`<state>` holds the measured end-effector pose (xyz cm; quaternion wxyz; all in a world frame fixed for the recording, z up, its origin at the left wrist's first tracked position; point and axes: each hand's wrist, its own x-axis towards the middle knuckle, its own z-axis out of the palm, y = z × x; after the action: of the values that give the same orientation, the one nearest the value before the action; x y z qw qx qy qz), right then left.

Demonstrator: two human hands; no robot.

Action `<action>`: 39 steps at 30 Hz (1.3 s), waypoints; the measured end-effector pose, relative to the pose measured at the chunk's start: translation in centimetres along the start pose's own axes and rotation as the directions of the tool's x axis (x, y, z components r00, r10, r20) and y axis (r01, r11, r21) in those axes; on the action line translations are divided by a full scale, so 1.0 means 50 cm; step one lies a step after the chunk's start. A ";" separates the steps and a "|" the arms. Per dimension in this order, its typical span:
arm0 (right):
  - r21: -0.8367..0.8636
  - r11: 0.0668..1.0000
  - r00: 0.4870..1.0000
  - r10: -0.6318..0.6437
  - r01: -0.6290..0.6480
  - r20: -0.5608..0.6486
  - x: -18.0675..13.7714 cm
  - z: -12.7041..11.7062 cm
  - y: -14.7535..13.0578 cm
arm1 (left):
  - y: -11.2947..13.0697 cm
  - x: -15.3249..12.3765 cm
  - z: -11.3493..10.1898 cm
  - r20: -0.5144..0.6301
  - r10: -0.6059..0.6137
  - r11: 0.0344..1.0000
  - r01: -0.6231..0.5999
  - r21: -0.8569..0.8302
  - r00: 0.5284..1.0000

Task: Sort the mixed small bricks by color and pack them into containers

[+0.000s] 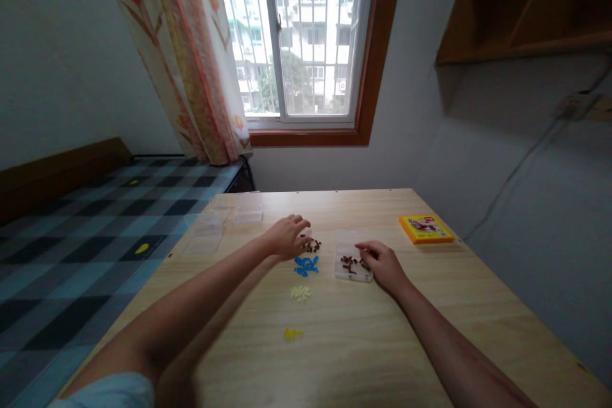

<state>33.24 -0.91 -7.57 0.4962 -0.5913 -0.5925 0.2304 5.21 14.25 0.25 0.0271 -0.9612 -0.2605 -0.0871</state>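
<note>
My left hand (287,237) is over a small pile of dark brown pieces (313,245), fingers stretched forward and slightly apart. I see nothing held in it. My right hand (384,262) is at the right side of a shallow clear plastic box (345,242), its fingers curled in over the rim. Several dark brown pieces (349,262) lie in that box, some close to these fingertips; whether one is pinched there is too small to make out. Nearer me are blue pieces (306,265), pale yellow pieces (301,294) and a bright yellow piece (291,333).
Clear plastic boxes (208,233) stand at the table's far left. A yellow box with a printed picture (426,229) lies near the right edge of the wooden table (354,344). A bed with a checked cover (95,255) is on the left. Beyond are a window and curtain (191,57).
</note>
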 end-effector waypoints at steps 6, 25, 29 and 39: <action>0.010 1.000 1.000 0.018 -0.018 -0.007 0.001 0.001 0.001 | 0.018 0.014 0.047 0.003 0.181 0.979 -0.180 -0.092 0.983; 0.009 1.000 1.000 0.024 -0.024 0.012 -0.001 -0.002 0.003 | -0.035 0.020 0.055 -0.072 0.179 0.941 -0.192 -0.278 0.981; -0.003 1.000 1.000 0.021 -0.021 0.012 0.000 -0.003 0.002 | -0.027 0.039 0.049 -0.029 0.332 0.936 -0.334 -0.116 0.943; 0.007 1.000 1.000 0.026 -0.026 0.013 -0.001 -0.004 -0.001 | -0.009 0.049 0.052 -0.015 0.293 0.952 -0.293 -0.086 0.956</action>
<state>33.37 -1.03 -7.47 0.4913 -0.5958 -0.5871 0.2429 7.49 16.09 -1.86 -0.0021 -0.9893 -0.1108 -0.0945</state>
